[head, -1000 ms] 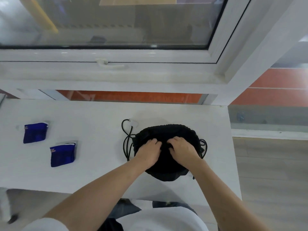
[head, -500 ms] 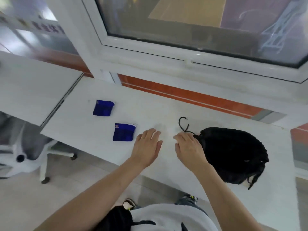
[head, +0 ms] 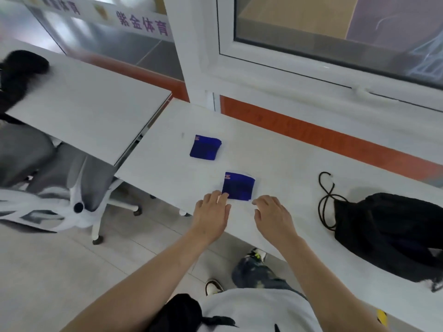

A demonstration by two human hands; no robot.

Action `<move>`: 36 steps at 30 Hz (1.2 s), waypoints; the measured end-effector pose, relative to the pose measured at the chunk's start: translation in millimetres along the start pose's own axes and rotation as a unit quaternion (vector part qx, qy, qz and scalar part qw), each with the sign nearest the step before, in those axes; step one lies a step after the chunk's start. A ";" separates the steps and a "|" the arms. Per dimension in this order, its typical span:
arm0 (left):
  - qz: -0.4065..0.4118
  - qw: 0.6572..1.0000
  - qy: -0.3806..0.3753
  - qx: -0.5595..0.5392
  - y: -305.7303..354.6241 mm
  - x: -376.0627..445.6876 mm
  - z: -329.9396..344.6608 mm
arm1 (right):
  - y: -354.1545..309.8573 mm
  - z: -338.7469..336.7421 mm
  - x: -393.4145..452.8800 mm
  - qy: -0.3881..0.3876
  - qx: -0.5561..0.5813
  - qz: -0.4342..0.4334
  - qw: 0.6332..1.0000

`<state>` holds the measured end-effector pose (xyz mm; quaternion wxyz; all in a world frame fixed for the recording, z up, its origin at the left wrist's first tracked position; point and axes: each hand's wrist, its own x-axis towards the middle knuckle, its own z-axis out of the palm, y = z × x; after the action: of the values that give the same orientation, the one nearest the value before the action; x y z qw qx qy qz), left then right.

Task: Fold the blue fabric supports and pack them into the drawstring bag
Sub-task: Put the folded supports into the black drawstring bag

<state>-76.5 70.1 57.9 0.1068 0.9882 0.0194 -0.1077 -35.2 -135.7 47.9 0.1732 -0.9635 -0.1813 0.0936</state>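
Observation:
Two folded blue fabric supports lie on the white table (head: 287, 164). The nearer support (head: 238, 186) sits just beyond my hands; the farther support (head: 205, 147) lies up and to the left of it. My left hand (head: 212, 213) reaches with straight fingers, its fingertips at the nearer support's lower left corner. My right hand (head: 272, 215) hovers with loosely curled fingers just below its lower right corner, holding nothing. The black drawstring bag (head: 393, 233) lies at the right, its cord (head: 326, 200) looped toward the middle.
A second white table (head: 84, 109) stands to the left with a dark object (head: 21, 68) on its far corner. A grey-white office chair (head: 60, 188) sits under it. A window frame (head: 311, 75) runs behind the table; the table's near edge is by my hands.
My view swung left and both hands left the bag, moving left across the table to the nearer blue support. The bag stays at the right.

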 end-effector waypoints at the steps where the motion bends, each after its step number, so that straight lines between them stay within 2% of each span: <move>1: -0.002 1.000 -0.007 0.002 -5.9 6.6 -0.5 | -0.3 3.9 10.0 -0.007 0.000 0.002 1.000; 14: -0.032 0.997 -0.074 0.020 -77.7 92.6 -11.2 | 3.7 49.8 143.9 -0.125 -0.025 0.024 0.992; 21: 0.024 0.994 -0.095 0.036 -107.1 151.2 -16.9 | 11.6 79.1 169.7 -0.199 -0.057 0.063 0.976; 27: 0.073 0.991 -0.096 0.059 -132.1 222.5 -22.9 | -2.8 87.5 179.4 -0.200 -0.091 0.131 0.967; 36: 0.120 0.984 -0.089 0.094 -146.6 318.7 -17.0 | -13.9 89.6 175.1 -0.174 -0.038 0.269 0.947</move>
<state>229.1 221.8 -25.4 0.0274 0.9755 -0.1190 -0.1831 99.2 -29.8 -50.2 0.0705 -0.9511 0.0535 0.2959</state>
